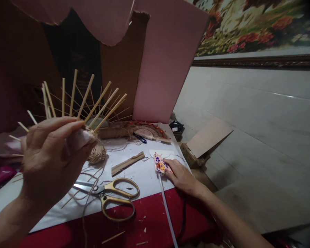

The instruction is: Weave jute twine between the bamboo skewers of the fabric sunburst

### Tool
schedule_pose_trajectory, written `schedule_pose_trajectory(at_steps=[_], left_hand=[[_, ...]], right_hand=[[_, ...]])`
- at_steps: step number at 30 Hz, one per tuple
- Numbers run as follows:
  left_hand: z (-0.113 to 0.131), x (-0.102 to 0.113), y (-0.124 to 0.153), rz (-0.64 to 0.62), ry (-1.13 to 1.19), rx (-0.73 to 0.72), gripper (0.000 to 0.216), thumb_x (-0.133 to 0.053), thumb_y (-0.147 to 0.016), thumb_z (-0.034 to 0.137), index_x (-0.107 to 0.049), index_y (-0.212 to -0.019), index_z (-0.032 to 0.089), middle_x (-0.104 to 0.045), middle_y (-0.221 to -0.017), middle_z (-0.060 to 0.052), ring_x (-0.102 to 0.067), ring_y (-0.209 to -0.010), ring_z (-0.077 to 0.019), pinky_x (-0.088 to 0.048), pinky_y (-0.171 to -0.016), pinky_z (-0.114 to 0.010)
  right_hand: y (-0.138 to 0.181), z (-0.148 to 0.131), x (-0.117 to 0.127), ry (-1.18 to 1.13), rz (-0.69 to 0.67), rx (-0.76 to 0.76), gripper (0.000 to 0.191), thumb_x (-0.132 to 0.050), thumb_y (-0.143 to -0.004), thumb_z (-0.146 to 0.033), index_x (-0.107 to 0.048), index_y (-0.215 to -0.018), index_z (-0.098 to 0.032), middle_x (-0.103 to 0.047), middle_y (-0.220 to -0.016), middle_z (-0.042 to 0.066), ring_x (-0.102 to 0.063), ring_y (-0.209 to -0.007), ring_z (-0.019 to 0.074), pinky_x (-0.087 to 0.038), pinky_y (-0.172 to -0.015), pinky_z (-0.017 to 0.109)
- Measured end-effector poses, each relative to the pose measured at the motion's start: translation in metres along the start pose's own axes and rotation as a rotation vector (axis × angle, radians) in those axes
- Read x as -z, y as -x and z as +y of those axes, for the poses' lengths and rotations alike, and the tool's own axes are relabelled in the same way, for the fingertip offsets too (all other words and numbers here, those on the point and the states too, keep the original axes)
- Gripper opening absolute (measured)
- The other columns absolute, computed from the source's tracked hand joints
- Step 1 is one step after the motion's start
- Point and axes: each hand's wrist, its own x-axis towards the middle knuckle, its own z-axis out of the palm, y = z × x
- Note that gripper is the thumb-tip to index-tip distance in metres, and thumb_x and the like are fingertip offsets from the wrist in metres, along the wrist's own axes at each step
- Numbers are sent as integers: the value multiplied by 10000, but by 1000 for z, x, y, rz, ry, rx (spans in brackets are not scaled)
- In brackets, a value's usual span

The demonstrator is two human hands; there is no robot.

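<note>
Fan-shaped bundle of pale wooden sticks (84,100): held above the table in the left hand (51,148), fingers clamped around its base. Thumb mostly hidden, so can't tell the exact pinch. Sticks splay upward, some out to the left.

Next out, below and right of that hand: large steel scissors with gold-coloured handles (115,199), lying between the hands, blades toward the left one.

Right of those: white flower-printed glue gun (159,164), right hand (182,177) wrapped on its handle. Key relation: gun sits right of the bundle and lower, well apart. Its long axis runs near-to-far; long translucent glue stick (167,213) trails from the rear toward the viewer, front end faces away. So it's not aimed at the bundle; they look roughly crosswise. Left hand owns the bundle, right the gun.

Farther: flat brown strip (127,164), tan twine ball (97,154) just beyond the left hand, then red-dotted semicircular fan (157,129) at the back.
</note>
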Motion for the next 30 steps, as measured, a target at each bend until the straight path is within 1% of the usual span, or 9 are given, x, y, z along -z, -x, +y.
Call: schedule_pose_trajectory(at_steps=[2, 4, 8, 11, 15, 19, 22, 25, 30], left_hand=[[0, -1, -1, -3, 4, -6, 529, -730, -696, 227, -574, -1200, 263, -618, -1173, -101, -552, -1108, -318, -407, -972, -498], [0, -1, -1, -8, 9, -30, 534, -724, -699, 220, -566, -1207, 267, -619, -1167, -97, -550, -1109, -311, -405, -974, -492], [1, -3, 0, -15, 12, -63, 504, -720, -706, 217, -576, -1189, 224, -624, -1148, -132, -556, -1091, -324, -412, -950, -501], [3, -4, 0, -30, 23, -59, 474, -712, -716, 231, -584, -1172, 206, -625, -1140, -155, -557, -1081, -340, -406, -942, -517], [6, -6, 0, -56, 38, -61, 445, -689, -740, 230, -577, -1170, 214, -623, -1141, -157, -548, -1091, -343, -395, -946, -525], [8, -8, 2, -85, 26, -77, 433, -681, -751, 213, -559, -1167, 219, -624, -1144, -145, -549, -1096, -335, -394, -947, -518], [8, -12, 4, -124, 8, -98, 410, -672, -764, 214, -544, -1153, 218, -622, -1144, -132, -553, -1094, -319, -397, -939, -505], [10, -16, 4, -148, -11, -136, 391, -659, -779, 214, -524, -1146, 223, -619, -1145, -116, -553, -1100, -297, -400, -926, -477], [13, -22, -5, -169, -15, -183, 366, -631, -800, 233, -510, -1146, 229, -621, -1137, -109, -550, -1105, -287, -389, -912, -454]], right_hand=[[13, -3, 2, -83, 10, 33, 344, -444, -905, -239, -489, -1236, -158, -586, -1165, 119, -531, -1089, 222, -413, -962, 353], [20, -7, 3, -131, 62, 22, 315, -420, -909, -238, -497, -1209, -178, -576, -1185, 111, -527, -1108, 221, -413, -975, 358], [20, -11, 1, -68, 163, -128, 314, -423, -892, -230, -521, -1184, -171, -572, -1141, 127, -553, -1063, 249, -438, -950, 398], [15, -14, -4, -10, 152, -215, 335, -427, -891, -227, -526, -1198, -138, -565, -1125, 144, -554, -1062, 263, -442, -945, 411], [11, -17, -9, 52, 121, -273, 359, -431, -903, -224, -517, -1231, -105, -558, -1121, 155, -546, -1073, 268, -431, -955, 408], [10, -20, -9, 116, 84, -264, 377, -440, -904, -217, -516, -1253, -98, -561, -1136, 165, -534, -1088, 278, -429, -956, 411], [10, -22, -3, 179, 100, -230, 410, -485, -880, -232, -520, -1265, -95, -544, -1216, 185, -502, -1140, 317, -421, -963, 452], [6, -25, 8, 203, 242, -148, 426, -516, -860, -251, -531, -1260, -105, -525, -1270, 191, -477, -1172, 341, -405, -972, 498], [-17, -42, 42, 9, 562, 52, 260, -503, -887, -264, -625, -1095, -168, -594, -1152, 135, -558, -1069, 268, -450, -919, 454]])
